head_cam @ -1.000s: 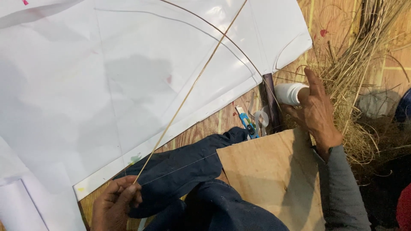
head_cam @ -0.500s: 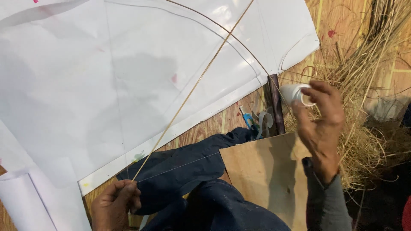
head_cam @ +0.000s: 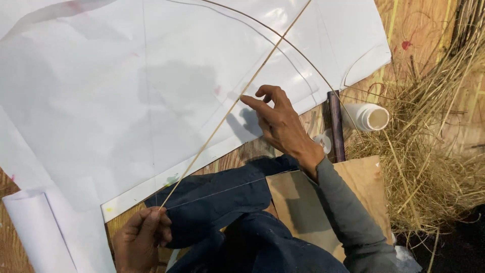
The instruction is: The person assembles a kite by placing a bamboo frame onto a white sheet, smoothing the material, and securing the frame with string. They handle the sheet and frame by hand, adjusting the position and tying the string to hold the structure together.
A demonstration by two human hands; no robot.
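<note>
The step in hand looks like fixing the straight stick (head_cam: 232, 108) onto the white paper sheet (head_cam: 126, 101), which covers most of the wooden floor. The stick runs from the sheet's near edge up toward its far edge, crossing a thin bowed stick (head_cam: 298, 50). The left hand (head_cam: 144, 237) pinches the stick's near end, fingers pressed together, perhaps with a fine thread too. The right hand (head_cam: 278, 124) hovers at mid-stick, fingers loosely spread, the forefinger just touching it. Pressing it down flat would need a steady hold at both ends. An open white bottle (head_cam: 371, 116) lies beside the straw pile (head_cam: 429, 167).
</note>
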